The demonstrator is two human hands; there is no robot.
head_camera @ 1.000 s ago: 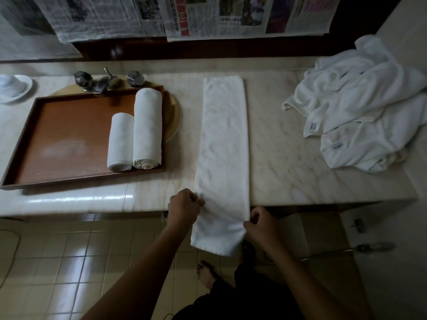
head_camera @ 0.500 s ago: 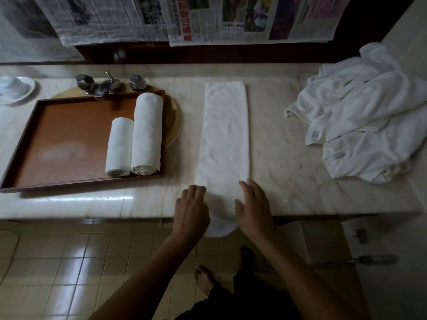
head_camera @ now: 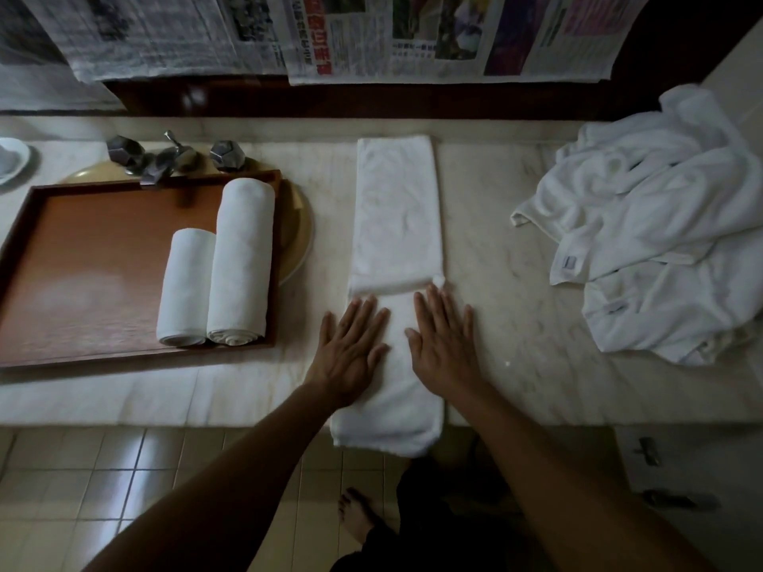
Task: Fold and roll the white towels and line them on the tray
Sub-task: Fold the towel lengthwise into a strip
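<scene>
A pale marble desk (head_camera: 516, 282) runs across the view from nine to three o'clock, with tiled floor (head_camera: 82, 489) below its near edge at six and newspaper sheets (head_camera: 413, 35) hanging on the wall at twelve. A brown wooden tray (head_camera: 82, 282) lies on the desk at nine o'clock, its far right corner resting over a round yellowish basin (head_camera: 299, 233). At three o'clock a loose heap of unfolded white towels (head_camera: 660, 225) sits on the desk, well apart from the tray. Between the two, at the centre, the folded towel (head_camera: 398, 208) lies as a long narrow strip running from twelve to six; its near part is doubled back on itself, the turned-over edge lying across the strip about halfway, and the folded end overhangs the desk's front edge at six. On the tray, against its right wall at the three o'clock side, stand side by side and touching a longer rolled towel (head_camera: 241, 258) and, at its nine o'clock, a shorter rolled towel (head_camera: 186, 286), both with their spiral ends toward six. The left hand (head_camera: 351, 348) and the right hand (head_camera: 444, 340) lie flat on the doubled part of the strip, fingers straight and slightly spread, pointing to twelve, pressing down near its left and right edges. Dark metal tap fittings (head_camera: 169, 158) stand just beyond the tray at eleven o'clock.
</scene>
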